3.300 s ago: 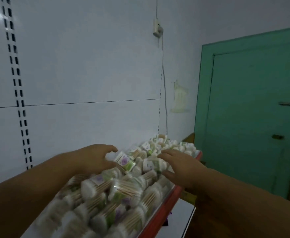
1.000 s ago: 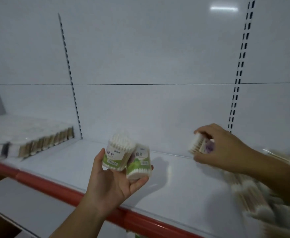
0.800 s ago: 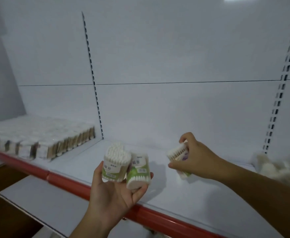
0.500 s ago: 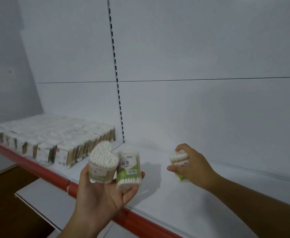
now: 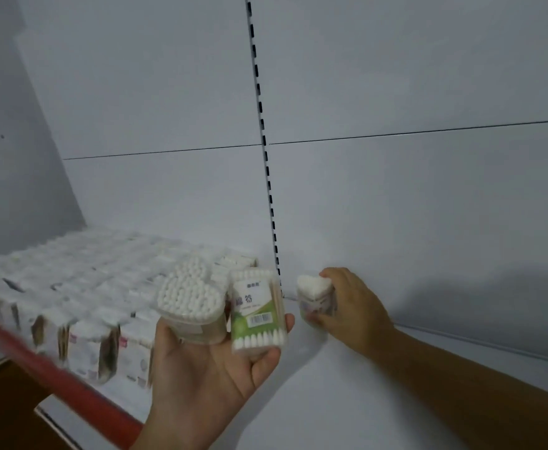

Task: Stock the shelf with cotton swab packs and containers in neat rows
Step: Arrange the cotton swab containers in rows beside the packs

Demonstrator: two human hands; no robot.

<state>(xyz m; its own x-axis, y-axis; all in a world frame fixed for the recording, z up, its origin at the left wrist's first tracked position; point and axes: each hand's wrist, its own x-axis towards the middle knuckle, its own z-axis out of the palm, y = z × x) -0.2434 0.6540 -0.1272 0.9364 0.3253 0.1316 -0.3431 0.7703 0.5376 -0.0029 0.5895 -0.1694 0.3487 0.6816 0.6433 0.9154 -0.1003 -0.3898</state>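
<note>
Right grip (image 5: 352, 308): fingers and thumb are curled round a heart-shaped container (image 5: 315, 295), swab tips up. It is low at the back of the shelf (image 5: 379, 407), just right of the foot of the slotted upright (image 5: 266, 164). Whether its base touches the shelf cannot be told.
Left grip (image 5: 207, 375): palm up, fingers curled under two items that touch side by side, a second heart-shaped container (image 5: 188, 300) and a green-label pack (image 5: 258, 315), both held above the shelf front.
Stocked rows (image 5: 71, 306): tight ranks of packs fill the shelf left of the upright, behind the red shelf edge (image 5: 48, 368); they are blurred.
Weight: probably very light, since two sit easily in one palm.
Stiffness: the clear plastic walls look thin and rigid, and likely flex or pop a lid under a hard squeeze.
Slip: smooth plastic, probably slick, so the pair resting in the palm could slide against each other.
Where to hold: across the side walls, thumb opposite fingers and below the top, leaving the base free to meet the shelf flat.
Risk: tall, light and narrow, so a nudge from a withdrawing finger would likely tip it.
</note>
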